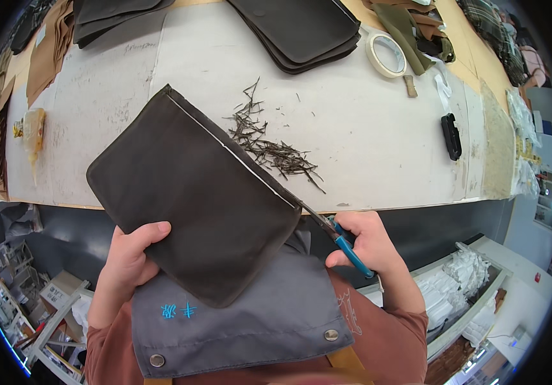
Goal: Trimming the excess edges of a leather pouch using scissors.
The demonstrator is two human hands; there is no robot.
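Observation:
A dark brown, flat leather-like panel [192, 186] with rounded lower corners is tilted in front of me, over the table's near edge. Along its upper right side runs a thin white strip. My left hand [136, 253] grips its lower left edge, thumb on top and fingers hidden beneath. In my right hand [369, 240] are scissors [351, 255] with blue handles. Their blades meet the panel's right corner, at the end of the white strip. Past the panel, a heap of thin dark trimmings [276, 154] lies on the table.
More dark panels [301, 32] are stacked at the back of the pale table [179, 64]. Tape rolls [386, 54] and a black tool-like object [451, 136] lie right. A glue bottle [33, 131] is at left. Below right, a rack holds white bundles [449, 282].

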